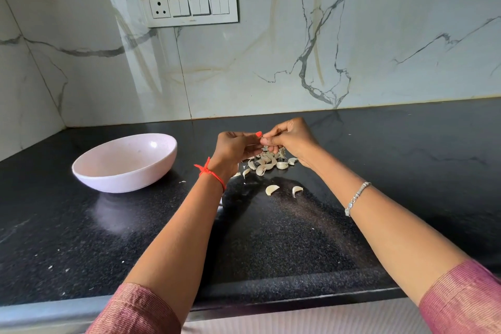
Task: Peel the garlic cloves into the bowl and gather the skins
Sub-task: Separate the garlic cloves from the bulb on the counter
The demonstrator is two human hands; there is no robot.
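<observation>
**Current step: peeling, early stage.**

The left-hand grip [234,145] and the right-hand grip [291,138] meet fingertip to fingertip in the air, directly above the pile of cloves [267,163]. Both grips are pressed together in a pinch on one small item, the held clove [262,139]. It is largely hidden by the fingers, so whether its skin is already loosened cannot be told.

**Location of task items.**

- The pile lies on the black counter [298,238], to the right of the bowl and well apart from it.
- Two loose cloves [272,189] lie on the counter nearer the person, just clear of the pile.
- The bowl [127,180] stands upright on the counter at the left. No clove is visible on the part of its interior that shows.
- A few pale flecks, judged to be skin scraps [182,182], lie between the bowl and the pile.

**Progress.** Judged from the apparently empty bowl and the large pile, most of the peeling is not yet done. Gathering of skins has not begun.

**Next move, requirements.**

1. Strip the skin fully while one grip holds the clove steady.
2. Carry the bare clove left, across the open counter, and release it over the bowl.
3. Keep the skin out of the bowl and drop it near the pile for later collection.
</observation>
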